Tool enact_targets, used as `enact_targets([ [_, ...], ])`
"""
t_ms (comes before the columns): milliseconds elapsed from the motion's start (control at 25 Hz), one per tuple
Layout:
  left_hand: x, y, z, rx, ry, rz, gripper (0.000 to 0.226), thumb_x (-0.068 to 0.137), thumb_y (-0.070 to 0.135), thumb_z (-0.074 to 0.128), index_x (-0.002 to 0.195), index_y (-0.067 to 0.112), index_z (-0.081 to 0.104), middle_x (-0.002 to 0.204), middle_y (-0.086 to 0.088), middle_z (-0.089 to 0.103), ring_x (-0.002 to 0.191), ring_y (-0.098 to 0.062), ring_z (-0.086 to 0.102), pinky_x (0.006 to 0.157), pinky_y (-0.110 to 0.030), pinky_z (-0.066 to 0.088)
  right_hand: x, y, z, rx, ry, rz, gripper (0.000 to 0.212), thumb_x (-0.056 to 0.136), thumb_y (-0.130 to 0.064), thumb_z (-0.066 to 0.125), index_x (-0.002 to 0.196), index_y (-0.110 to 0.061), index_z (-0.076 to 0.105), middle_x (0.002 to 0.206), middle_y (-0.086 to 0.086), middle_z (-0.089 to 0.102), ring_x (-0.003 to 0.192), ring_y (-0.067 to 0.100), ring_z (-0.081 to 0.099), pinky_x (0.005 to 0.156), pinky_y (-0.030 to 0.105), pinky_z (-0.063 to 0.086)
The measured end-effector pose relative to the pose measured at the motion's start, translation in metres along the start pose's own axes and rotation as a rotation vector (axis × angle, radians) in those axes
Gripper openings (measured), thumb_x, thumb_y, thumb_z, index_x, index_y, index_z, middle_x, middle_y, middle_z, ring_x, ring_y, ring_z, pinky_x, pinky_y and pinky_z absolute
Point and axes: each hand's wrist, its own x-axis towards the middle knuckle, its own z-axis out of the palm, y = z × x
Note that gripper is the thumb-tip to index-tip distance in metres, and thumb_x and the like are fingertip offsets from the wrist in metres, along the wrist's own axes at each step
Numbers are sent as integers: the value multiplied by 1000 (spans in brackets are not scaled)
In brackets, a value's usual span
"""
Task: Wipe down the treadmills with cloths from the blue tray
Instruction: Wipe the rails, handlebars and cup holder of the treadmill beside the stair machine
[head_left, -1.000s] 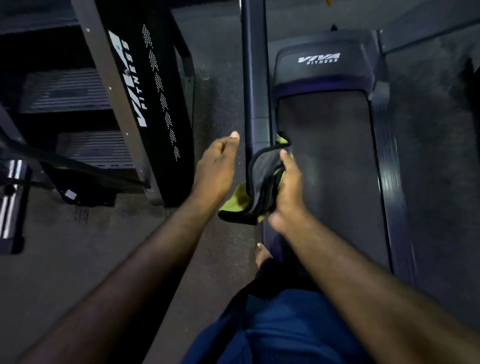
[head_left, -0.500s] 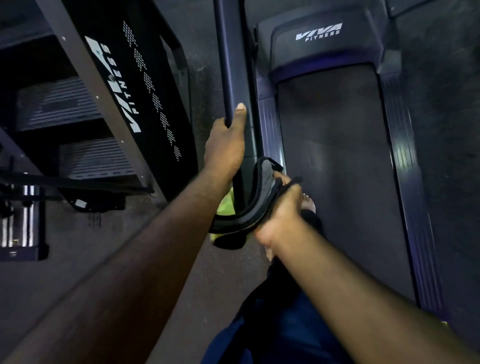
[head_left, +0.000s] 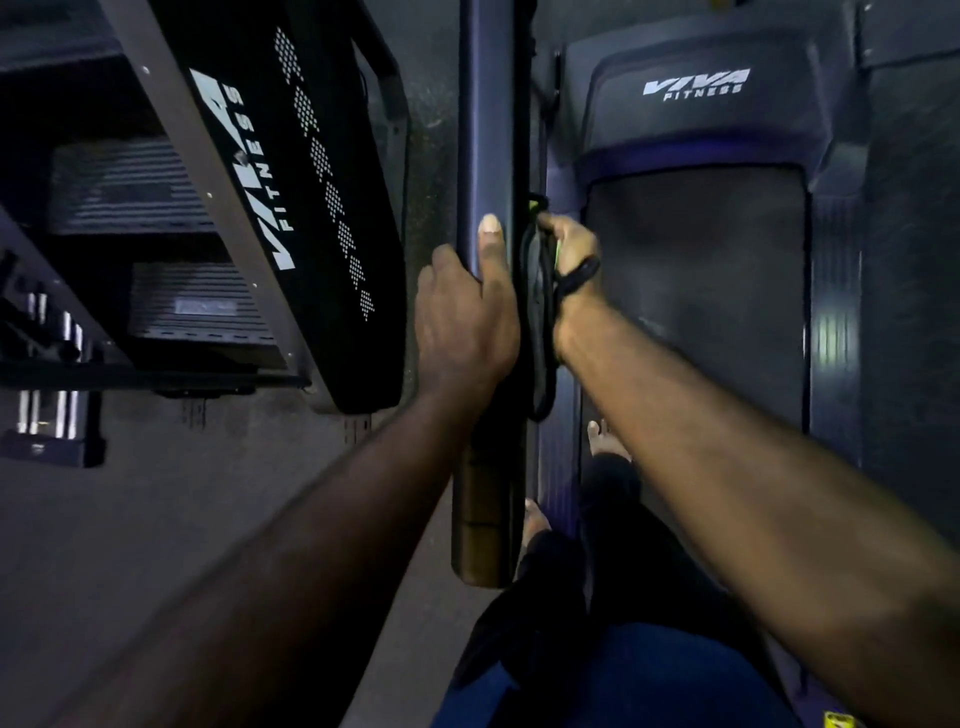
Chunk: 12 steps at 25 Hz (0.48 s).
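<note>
A dark treadmill (head_left: 696, 291) lies below me, its belt running away toward a hood marked VIVA FITNESS. Its left handrail (head_left: 491, 130) is a dark bar running down the middle of the view. My left hand (head_left: 465, 317) grips this handrail, thumb laid along the top. My right hand (head_left: 569, 247) holds a grey cloth with a yellow-green underside (head_left: 537, 322), pressed against the right side of the same rail. The cloth hangs down past my wrist. The blue tray is not in view.
A black stair-climber machine (head_left: 291, 208) marked VIVA FITNESS stands to the left, with steps (head_left: 130, 187) behind its side panel. Grey floor (head_left: 156, 519) lies between it and the treadmill. My bare feet (head_left: 605, 441) stand on the treadmill's left edge.
My left hand has closed around the handrail. My right hand has moved the cloth up along the rail's right side. The view has shifted forward.
</note>
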Motion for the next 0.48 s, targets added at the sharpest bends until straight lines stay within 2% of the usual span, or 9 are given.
enact_targets([
  [40, 2, 0, -1, 13, -6, -2, 72, 103, 70, 29, 127, 8, 58, 122, -12, 63, 111, -27, 59, 89, -37, 41, -3, 0, 0, -44, -38, 5, 41, 108, -30, 49, 85, -7, 72, 63, 3, 69, 55, 18, 66, 51, 20, 51],
  [80, 0, 3, -2, 17, -14, -3, 70, 103, 71, 31, 123, 9, 58, 118, -10, 62, 105, -25, 58, 86, -35, 38, -9, 5, -5, -29, -55, 71, 35, 108, -33, 50, 105, -7, 74, 72, 3, 74, 64, 18, 71, 59, 23, 55],
  [120, -1, 5, -4, 18, -17, -10, 68, 102, 71, 32, 121, 11, 58, 114, -8, 61, 101, -21, 55, 84, -33, 35, -23, 4, -9, -5, -58, 166, 34, 107, -36, 51, 115, -11, 72, 80, 4, 77, 70, 19, 73, 64, 25, 58],
  [160, -3, 6, -4, 18, -23, -16, 67, 102, 72, 34, 120, 12, 58, 113, -6, 59, 98, -18, 52, 84, -31, 33, -27, 4, -13, -7, -59, 227, 34, 106, -38, 51, 112, -13, 73, 82, 4, 77, 70, 19, 74, 65, 26, 58],
  [240, -4, 4, -4, 12, -34, -12, 67, 100, 74, 36, 118, 14, 58, 111, -4, 59, 98, -17, 51, 86, -30, 35, -5, -21, -6, -50, -134, 188, 30, 107, -37, 49, 93, -18, 68, 82, 2, 72, 66, 15, 71, 61, 22, 55],
  [280, -3, 3, -4, 8, -38, -8, 67, 98, 77, 37, 117, 16, 58, 110, -4, 59, 99, -19, 53, 87, -31, 38, 18, -40, 8, -89, -187, 139, 24, 106, -35, 52, 89, -22, 63, 86, 0, 67, 70, 15, 70, 63, 22, 53],
  [360, -2, 3, -5, 12, -46, -16, 68, 94, 81, 40, 115, 19, 57, 108, -3, 58, 99, -21, 54, 88, -36, 44, 90, -65, 44, -114, -195, 100, 20, 87, -40, 65, 87, -20, 61, 90, 6, 59, 89, 31, 61, 71, 31, 50],
  [400, -1, 4, -6, 21, -53, -32, 69, 92, 83, 42, 115, 20, 57, 108, -3, 58, 99, -21, 54, 89, -38, 46, 119, -72, 49, -180, -122, 115, 29, 76, -43, 69, 87, -17, 64, 92, 12, 59, 94, 35, 56, 76, 37, 50],
  [480, -2, 4, -6, 25, -54, -58, 71, 89, 85, 46, 117, 20, 56, 109, -2, 58, 100, -22, 55, 92, -42, 49, 123, -44, 31, -207, -171, 156, 61, 68, -53, 78, 106, -6, 73, 109, 24, 61, 103, 42, 58, 92, 50, 56],
])
